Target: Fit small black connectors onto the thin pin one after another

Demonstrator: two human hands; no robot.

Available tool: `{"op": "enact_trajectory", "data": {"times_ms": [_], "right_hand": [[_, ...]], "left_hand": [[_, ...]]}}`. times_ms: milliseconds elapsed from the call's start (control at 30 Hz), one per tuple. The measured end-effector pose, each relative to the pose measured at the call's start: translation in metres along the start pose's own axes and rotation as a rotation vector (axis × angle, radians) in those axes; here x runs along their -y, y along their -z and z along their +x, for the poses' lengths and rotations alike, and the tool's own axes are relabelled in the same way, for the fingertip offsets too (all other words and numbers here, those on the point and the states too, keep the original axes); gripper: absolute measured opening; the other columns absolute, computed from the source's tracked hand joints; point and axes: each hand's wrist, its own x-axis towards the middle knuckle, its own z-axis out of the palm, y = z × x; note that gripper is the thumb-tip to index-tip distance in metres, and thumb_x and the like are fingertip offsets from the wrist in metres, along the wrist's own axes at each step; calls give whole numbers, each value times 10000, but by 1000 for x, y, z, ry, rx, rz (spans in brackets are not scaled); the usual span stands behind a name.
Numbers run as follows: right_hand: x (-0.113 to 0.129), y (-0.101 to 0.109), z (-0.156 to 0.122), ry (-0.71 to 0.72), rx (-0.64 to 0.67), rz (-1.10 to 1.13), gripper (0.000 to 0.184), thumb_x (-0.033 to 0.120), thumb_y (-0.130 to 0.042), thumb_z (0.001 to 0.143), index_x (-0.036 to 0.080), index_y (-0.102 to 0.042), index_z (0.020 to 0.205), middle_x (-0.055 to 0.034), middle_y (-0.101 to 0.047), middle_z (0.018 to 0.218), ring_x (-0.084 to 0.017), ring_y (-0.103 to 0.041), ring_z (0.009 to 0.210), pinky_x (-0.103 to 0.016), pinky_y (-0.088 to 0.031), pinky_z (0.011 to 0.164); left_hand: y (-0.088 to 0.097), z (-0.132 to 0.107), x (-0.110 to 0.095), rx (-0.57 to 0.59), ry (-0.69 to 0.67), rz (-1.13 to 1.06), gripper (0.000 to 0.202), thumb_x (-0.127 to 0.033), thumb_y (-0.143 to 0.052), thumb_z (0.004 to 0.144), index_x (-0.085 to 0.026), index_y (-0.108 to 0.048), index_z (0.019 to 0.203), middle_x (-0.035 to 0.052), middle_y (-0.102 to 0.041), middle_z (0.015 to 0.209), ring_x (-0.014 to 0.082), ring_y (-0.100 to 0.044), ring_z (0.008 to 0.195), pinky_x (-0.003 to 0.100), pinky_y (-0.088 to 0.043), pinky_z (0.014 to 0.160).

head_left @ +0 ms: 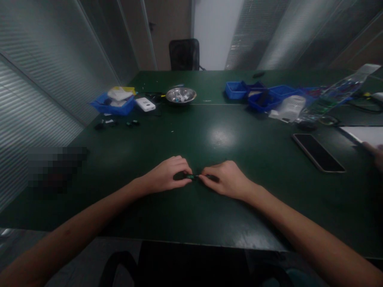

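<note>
Low over the table, my left hand (167, 173) pinches a small green piece (190, 176) that looks like a tiny circuit board. Facing it from the other side is my right hand (229, 179), its thumb and index fingertips pressed together at the piece's right end. A thin, light part shows between the two pinches, too small to name. Whatever the right fingertips grip is hidden by them.
On the green table (191, 215), a blue basket (113, 108), white device (145, 104) and metal bowl (181, 95) stand far left of centre. Blue bins (236, 91), a plastic bottle (332, 95) and a phone (318, 152) are rightward. Another person's hand (375, 151) is at the right edge.
</note>
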Motion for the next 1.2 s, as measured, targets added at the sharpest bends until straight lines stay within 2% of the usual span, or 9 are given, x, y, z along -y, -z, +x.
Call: {"op": "enact_trajectory", "data": {"times_ms": [1200], "right_hand": [[4,-11,3,36,-42,-25,333,388,-420,1042,205,-671,924,-7,-675,729,-117,-561,611,-264,-305,607]], "left_hand": [[-2,3,-3,4,23,-11,176,-298,-610,969,-165,-667,1069,83,-622,1001,213,-540,948,342,-414,852]]}}
